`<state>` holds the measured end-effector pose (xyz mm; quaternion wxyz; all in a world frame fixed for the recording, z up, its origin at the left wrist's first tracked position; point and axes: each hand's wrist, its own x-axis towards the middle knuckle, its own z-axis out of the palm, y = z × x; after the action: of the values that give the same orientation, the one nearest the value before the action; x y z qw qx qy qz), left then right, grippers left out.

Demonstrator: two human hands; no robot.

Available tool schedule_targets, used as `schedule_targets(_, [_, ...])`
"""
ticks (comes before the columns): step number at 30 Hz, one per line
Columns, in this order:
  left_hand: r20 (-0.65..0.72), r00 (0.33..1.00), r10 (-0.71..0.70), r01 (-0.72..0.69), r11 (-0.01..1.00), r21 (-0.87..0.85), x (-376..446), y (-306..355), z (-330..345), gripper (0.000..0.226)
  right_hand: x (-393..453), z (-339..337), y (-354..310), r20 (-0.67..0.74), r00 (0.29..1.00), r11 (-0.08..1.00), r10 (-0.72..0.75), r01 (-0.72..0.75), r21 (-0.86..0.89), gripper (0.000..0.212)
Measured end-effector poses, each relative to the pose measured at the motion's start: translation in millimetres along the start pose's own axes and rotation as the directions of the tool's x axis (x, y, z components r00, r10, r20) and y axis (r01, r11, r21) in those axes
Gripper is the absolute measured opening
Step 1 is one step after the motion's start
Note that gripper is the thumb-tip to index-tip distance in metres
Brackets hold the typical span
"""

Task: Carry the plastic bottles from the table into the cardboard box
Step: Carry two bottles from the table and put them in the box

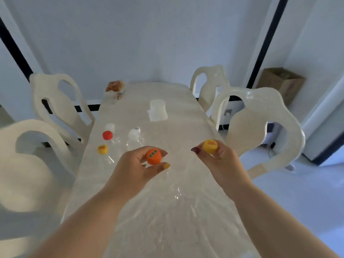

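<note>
Bottles gripped by their tops over the table (186,229): left hand (137,168) pinching the orange-capped bottle (154,156), right hand (217,157) pinching the yellow-capped one (210,145), four more bottles (107,135) standing on the table's left side, cardboard box (282,83) far right by the wall.

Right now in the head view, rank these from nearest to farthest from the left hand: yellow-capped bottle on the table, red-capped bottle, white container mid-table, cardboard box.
From the left hand:
1. Yellow-capped bottle, just to its left on the table.
2. Red-capped bottle, behind the yellow one.
3. White container, mid-table, farther back.
4. Cardboard box, on the floor at far right, by the wall.
</note>
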<state>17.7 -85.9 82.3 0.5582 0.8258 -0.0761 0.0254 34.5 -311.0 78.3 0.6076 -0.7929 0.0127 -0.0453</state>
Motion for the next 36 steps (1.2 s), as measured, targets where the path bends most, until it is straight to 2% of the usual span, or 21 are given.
schedule_targets(5, [0.089, 0.994, 0.06, -0.054, 0.996, -0.068, -1.8, 49.8, 79.3, 0.035, -40.2, -109.4, 9.8, -0.103, 0.992, 0.997, 0.069, -0.066, 0.038, 0.011])
schedule_targets(12, [0.163, 0.975, 0.149, -0.123, 0.98, -0.157, -13.9, 125.6, 240.1, 0.031, -92.2, -291.7, 33.9, -0.187, 0.975, 0.993, 0.118, -0.119, 0.002, 0.004])
schedule_targets(20, [0.273, 0.934, 0.231, -0.159, 0.951, -0.264, 11.5, 206.9, 408.4, 0.036, -97.9, -467.6, 66.0, -0.335, 0.927, 0.983, 0.17, -0.184, -0.011, 0.002])
schedule_targets(26, [0.298, 0.91, 0.29, -0.209, 0.938, -0.276, 95.5, 246.1, 513.5, 0.033, -45.3, -567.0, 88.4, -0.407, 0.894, 0.976, 0.187, -0.217, -0.03, 0.004])
schedule_targets(29, [0.305, 0.895, 0.326, -0.253, 0.933, -0.257, 155.9, 256.7, 561.0, 0.036, 2.4, -610.4, 105.5, -0.436, 0.882, 0.973, 0.179, -0.225, -0.054, 0.005])
schedule_targets(36, [0.319, 0.885, 0.338, -0.249, 0.924, -0.289, 317.2, 286.3, 665.0, 0.04, 142.9, -715.6, 126.5, -0.476, 0.865, 0.964, 0.156, -0.238, -0.116, 0.002])
